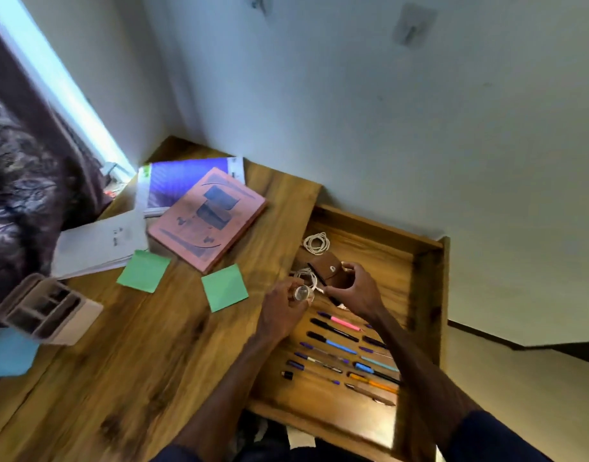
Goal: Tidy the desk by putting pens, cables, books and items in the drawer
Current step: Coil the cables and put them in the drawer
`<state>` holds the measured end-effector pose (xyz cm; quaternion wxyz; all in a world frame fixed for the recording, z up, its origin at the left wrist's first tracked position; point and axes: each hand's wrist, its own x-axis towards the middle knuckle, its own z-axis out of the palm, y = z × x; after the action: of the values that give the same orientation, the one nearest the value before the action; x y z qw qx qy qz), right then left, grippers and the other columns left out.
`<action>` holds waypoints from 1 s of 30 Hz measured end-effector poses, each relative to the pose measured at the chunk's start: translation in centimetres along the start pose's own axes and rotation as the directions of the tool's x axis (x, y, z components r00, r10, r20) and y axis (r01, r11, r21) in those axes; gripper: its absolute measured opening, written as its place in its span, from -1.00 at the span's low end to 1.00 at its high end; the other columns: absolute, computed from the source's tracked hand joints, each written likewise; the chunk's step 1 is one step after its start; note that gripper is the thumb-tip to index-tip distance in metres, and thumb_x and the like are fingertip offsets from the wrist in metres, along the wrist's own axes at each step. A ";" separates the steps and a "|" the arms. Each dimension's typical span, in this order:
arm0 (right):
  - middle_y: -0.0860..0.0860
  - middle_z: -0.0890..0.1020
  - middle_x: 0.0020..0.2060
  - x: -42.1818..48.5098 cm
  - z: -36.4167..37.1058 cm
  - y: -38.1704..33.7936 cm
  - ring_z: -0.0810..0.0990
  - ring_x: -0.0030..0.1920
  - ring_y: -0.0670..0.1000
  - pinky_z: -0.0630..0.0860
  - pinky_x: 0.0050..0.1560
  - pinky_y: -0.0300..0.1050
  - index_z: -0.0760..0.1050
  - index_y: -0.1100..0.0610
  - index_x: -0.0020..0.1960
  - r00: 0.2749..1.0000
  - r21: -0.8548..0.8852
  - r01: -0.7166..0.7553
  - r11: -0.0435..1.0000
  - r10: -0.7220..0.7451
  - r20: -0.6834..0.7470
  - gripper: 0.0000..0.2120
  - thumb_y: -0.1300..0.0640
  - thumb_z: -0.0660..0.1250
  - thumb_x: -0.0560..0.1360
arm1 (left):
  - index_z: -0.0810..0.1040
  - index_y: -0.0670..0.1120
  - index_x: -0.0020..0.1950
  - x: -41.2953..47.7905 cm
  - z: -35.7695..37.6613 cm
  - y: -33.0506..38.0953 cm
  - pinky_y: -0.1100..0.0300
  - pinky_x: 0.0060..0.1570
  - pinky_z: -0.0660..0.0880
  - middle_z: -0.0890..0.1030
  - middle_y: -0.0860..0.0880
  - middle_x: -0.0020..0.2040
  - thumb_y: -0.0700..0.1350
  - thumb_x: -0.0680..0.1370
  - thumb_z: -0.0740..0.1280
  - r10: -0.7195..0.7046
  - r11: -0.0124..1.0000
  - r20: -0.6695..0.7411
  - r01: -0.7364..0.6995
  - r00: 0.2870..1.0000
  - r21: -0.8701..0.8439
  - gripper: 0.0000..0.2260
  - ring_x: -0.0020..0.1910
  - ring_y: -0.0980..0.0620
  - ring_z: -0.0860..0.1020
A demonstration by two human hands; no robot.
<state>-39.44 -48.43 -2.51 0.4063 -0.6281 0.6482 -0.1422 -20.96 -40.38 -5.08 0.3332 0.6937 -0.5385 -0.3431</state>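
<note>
The wooden drawer (423, 295) stands pulled out at the desk's right side. Inside lie several pens (336, 348) in rows, a coiled white cable (316, 243) at the back and a second white cable (307, 276) beside a brown pouch (331, 270). My right hand (356, 291) grips the brown pouch over the drawer. My left hand (281, 310) holds a small clear round object (302, 292) at the drawer's left edge. On the desk (153, 345) lie a pink book (208, 216), a purple book (183, 181) and white papers (100, 243).
Two green sticky notes (143, 271) (225, 287) lie on the desk near the books. A beige desk organiser (46, 310) sits at the left edge over a blue sheet (10, 353). A patterned curtain (20, 168) hangs at the left; white wall behind.
</note>
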 end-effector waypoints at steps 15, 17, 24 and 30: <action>0.12 0.60 0.23 10.0 -6.7 8.7 0.60 0.06 0.03 0.55 -0.04 -0.12 0.38 0.11 0.41 0.959 0.138 -0.280 0.950 0.272 0.075 -0.29 -0.05 0.56 0.36 | 0.57 0.04 0.21 7.1 9.2 3.2 0.25 0.13 0.54 0.60 0.11 0.12 -0.15 0.42 0.53 -0.031 0.989 0.207 0.001 0.978 0.146 -0.61 0.09 0.19 0.55; 0.12 0.58 0.25 11.2 -6.9 9.5 0.56 0.06 0.01 0.50 -0.05 -0.15 0.37 0.11 0.42 0.963 0.056 -0.262 0.963 0.257 0.087 -0.27 -0.03 0.57 0.36 | 0.56 0.07 0.17 8.0 10.3 3.2 0.22 0.11 0.56 0.60 0.13 0.08 -0.12 0.41 0.53 -0.029 0.987 0.202 -0.004 0.979 0.161 -0.63 0.07 0.20 0.55; 0.10 0.59 0.20 14.1 -6.3 12.4 0.56 0.03 0.02 0.57 -0.01 -0.06 0.38 0.09 0.36 0.950 -0.053 -0.281 0.958 0.285 0.124 -0.29 -0.01 0.60 0.32 | 0.57 0.07 0.11 10.6 13.4 3.0 0.16 -0.02 0.59 0.63 0.11 0.01 0.00 0.42 0.50 -0.079 0.974 0.187 0.036 0.979 0.224 -0.71 -0.02 0.15 0.58; 0.08 0.61 0.15 15.3 -5.7 13.8 0.57 0.01 0.02 0.46 -0.20 -0.18 0.37 0.07 0.36 0.944 0.044 -0.323 0.945 0.319 0.083 -0.31 0.00 0.59 0.34 | 0.54 -0.06 0.21 15.2 15.4 3.1 0.19 -0.10 0.56 0.57 -0.04 0.12 -0.11 0.47 0.47 -0.119 0.955 0.130 0.077 0.984 0.285 -0.67 0.04 0.00 0.60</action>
<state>-51.26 -62.14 -13.79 0.4657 -0.5072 0.7219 -0.0687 -32.60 -57.25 -12.68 0.1744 0.7327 -0.5693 -0.3297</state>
